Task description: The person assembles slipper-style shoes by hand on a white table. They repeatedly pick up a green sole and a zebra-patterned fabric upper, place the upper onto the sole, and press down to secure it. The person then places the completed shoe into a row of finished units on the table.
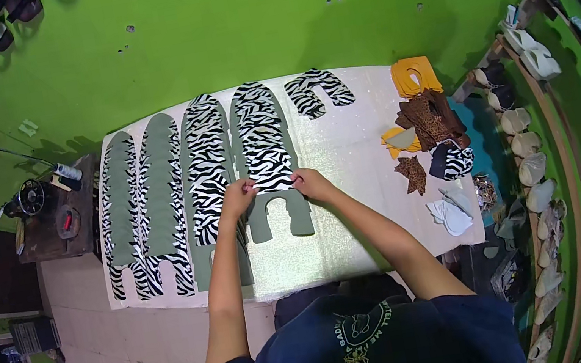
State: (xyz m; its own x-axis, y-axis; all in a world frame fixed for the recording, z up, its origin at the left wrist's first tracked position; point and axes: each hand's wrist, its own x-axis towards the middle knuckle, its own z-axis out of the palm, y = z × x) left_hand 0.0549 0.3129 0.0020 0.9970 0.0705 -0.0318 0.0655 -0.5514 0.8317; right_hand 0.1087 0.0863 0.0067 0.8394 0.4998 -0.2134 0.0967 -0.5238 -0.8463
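My left hand (237,198) and my right hand (313,184) pinch the two lower corners of a zebra-print fabric piece (272,178). It lies at the near end of a long overlapping row of zebra-print pieces on grey-green ones. Just below it, a grey-green U-shaped piece (299,216) rests on the table with its opening toward me. To the left run three more overlapping rows: a zebra-print row (204,161), a grey-green row with zebra edges (160,176), and another such row (124,186). A separate zebra-print U-shaped piece (304,99) lies at the far edge, right of my row.
The pale table (383,227) carries yellow cut pieces (420,71), leopard-print pieces (422,121) and white pieces (453,214) at its right. Shoe forms (532,170) line a rack on the right wall. A dark side table (53,235) with a small fan (32,196) stands left.
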